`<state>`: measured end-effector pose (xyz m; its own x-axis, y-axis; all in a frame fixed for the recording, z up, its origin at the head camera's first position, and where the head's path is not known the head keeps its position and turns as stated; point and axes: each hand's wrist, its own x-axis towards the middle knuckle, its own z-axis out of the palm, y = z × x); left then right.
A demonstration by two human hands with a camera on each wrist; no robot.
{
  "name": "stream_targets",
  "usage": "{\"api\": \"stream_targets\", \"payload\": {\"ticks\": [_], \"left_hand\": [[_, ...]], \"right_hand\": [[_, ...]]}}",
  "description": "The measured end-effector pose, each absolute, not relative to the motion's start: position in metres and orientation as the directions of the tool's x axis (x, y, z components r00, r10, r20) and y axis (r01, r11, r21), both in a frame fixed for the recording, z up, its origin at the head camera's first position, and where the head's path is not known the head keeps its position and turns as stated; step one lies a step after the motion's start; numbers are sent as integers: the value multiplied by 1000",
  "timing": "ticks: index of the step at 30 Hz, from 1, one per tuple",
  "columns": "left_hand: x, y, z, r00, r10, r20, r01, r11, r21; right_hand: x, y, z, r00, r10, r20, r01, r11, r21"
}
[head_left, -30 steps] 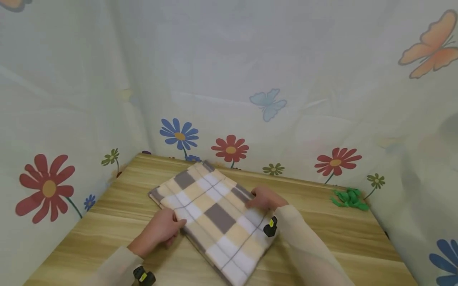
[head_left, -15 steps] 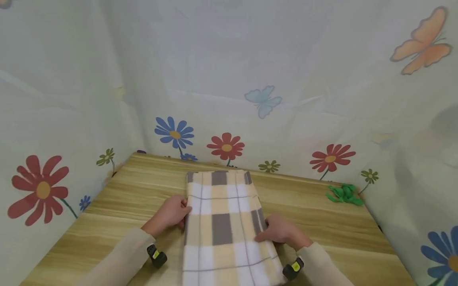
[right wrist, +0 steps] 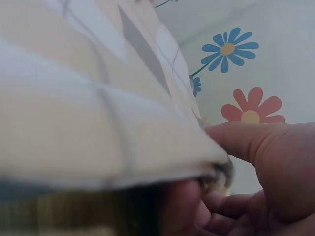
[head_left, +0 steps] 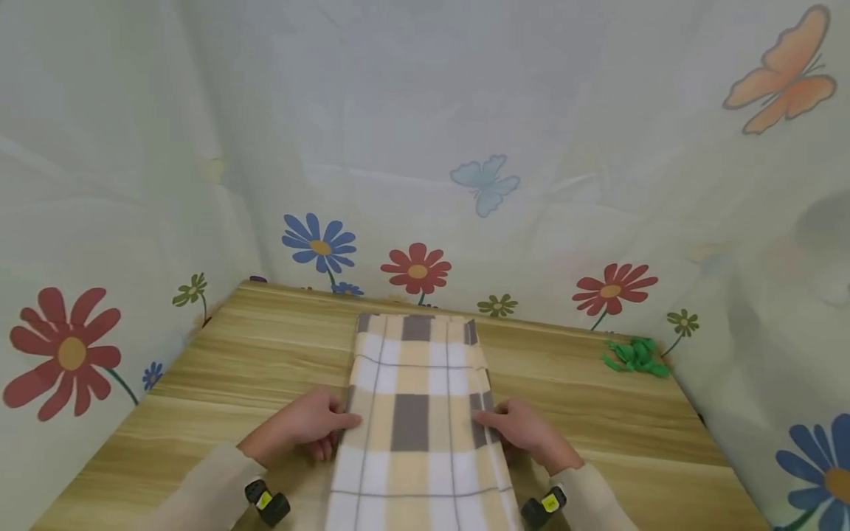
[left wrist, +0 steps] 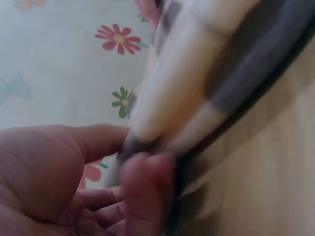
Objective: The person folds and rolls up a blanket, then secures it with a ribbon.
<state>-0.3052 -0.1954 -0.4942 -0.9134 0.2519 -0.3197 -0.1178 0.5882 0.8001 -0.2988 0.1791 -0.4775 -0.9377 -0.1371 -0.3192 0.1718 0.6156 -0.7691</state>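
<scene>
A folded checked blanket [head_left: 412, 420] in white, cream and grey-brown lies lengthwise before me, its near end cut off by the head view's lower edge. My left hand [head_left: 312, 424] pinches its left edge, thumb on top and fingers under. Opposite, my right hand [head_left: 527, 431] pinches the right edge in the same way. In the left wrist view the thumb and fingertips meet at the blanket's layered side [left wrist: 182, 113]. The right wrist view shows the blanket's edge [right wrist: 147, 162] raised, with a dark gap beneath and fingers tucked under it.
Wood-grain table [head_left: 265, 339] beneath the blanket. A small heap of green strips [head_left: 637, 356] lies at the table's back right corner. White curtains [head_left: 372, 147] printed with flowers and butterflies stand close behind and at both sides.
The blanket has turned from a slant to lie straight, pointing away from me. My right hand has come nearer and now sits level with the left, both on its side edges.
</scene>
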Motion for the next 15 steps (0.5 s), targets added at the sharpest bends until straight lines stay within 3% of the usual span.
{"api": "stream_targets", "payload": {"ticks": [4, 11, 15], "left_hand": [[-297, -189, -495, -927, 302, -225, -28, 540, 841], [-307, -180, -497, -972, 197, -126, 8, 564, 825], [-311, -178, -499, -969, 215, -124, 21, 569, 822]], "right_hand": [[-302, 179, -478, -943, -137, -303, 185, 541, -821], [-301, 179, -477, -933, -167, -320, 277, 235, -932], [-299, 187, -477, -963, -105, -250, 194, 376, -906]]}}
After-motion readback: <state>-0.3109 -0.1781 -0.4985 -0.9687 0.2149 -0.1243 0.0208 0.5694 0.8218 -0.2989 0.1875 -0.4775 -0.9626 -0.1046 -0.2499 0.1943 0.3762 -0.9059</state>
